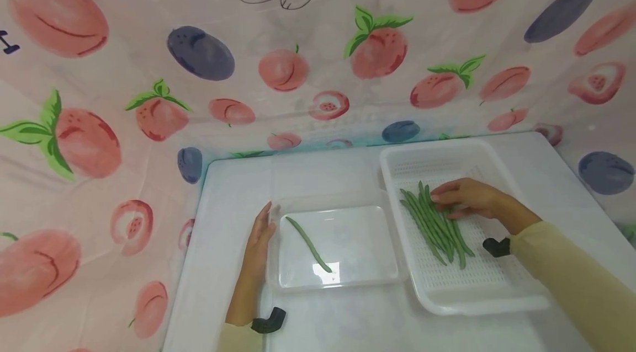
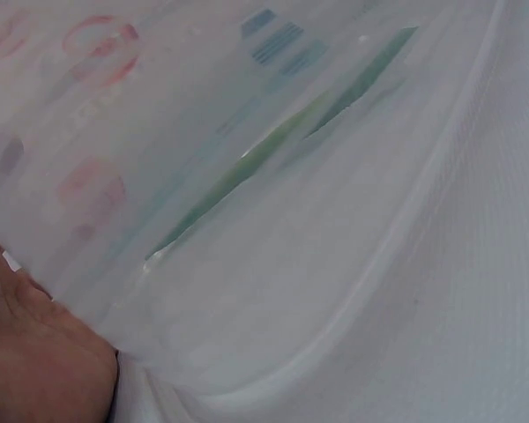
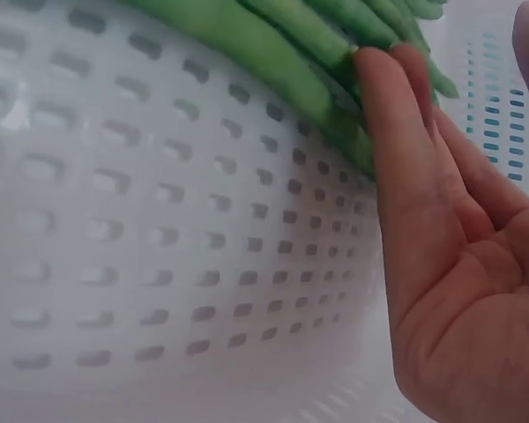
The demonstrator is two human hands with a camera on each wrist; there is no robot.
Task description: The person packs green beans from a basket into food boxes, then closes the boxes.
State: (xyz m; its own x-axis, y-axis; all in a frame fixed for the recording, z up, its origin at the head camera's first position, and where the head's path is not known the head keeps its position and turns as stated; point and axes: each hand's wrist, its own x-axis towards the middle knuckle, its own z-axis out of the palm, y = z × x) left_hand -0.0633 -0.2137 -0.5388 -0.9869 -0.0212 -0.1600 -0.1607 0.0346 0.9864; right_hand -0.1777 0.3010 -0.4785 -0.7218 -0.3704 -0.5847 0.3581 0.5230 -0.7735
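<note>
On my feed, the left hand (image 1: 257, 237), fingers straight, rests against a clear rectangular plastic box (image 1: 360, 247) holding one long green bean (image 1: 309, 244); rightward, the right hand (image 1: 472, 198), thumb apart, touches slim green beans (image 1: 431, 222) bunched in a white perforated plastic basket (image 1: 482, 283).

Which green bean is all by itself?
The slim, curved green bean in the clear rectangular plastic box; the other green beans lie bunched together in the white rectangular plastic basket with holes.

Right of the box (image 1: 358, 247) (one bean (image 1: 310, 243) inside) lies the basket (image 1: 477, 307) with a bean pile (image 1: 433, 225).
</note>
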